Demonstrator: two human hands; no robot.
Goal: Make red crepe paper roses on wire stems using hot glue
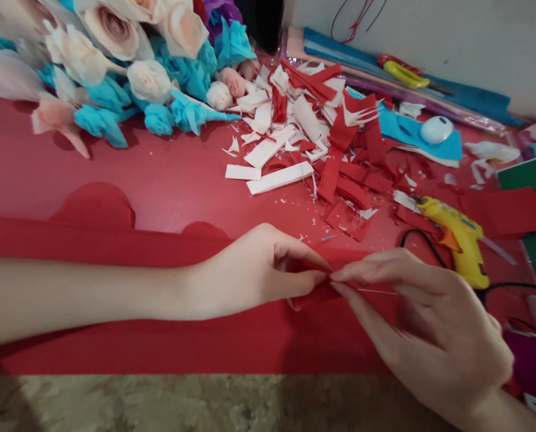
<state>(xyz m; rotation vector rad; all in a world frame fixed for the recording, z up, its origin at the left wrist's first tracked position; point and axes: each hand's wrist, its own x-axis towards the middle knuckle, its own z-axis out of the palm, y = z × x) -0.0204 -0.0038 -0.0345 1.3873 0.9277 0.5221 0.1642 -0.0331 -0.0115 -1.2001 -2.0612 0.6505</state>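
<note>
Near the front edge of the red tabletop, my left hand [261,270] pinches a small piece of red crepe paper [316,295] between thumb and forefinger. The fingertips and thumb of my right hand [439,324] are closed on the right end of the same paper, almost touching the left fingertips. A thin pale line, perhaps a thread or wire, shows between the right thumb and fingers [378,292]. Much of the paper is hidden by the fingers, and it blends with the red surface. Beyond my left wrist lie rounded red paper pieces [95,207].
White and cyan paper flowers [148,81] crowd the back left. A heap of red and white paper strips [331,144] covers the back middle. A yellow glue gun [461,240] with a black cord lies right. Yellow-handled scissors [405,73] and a white earbud case-like object [436,129] lie behind.
</note>
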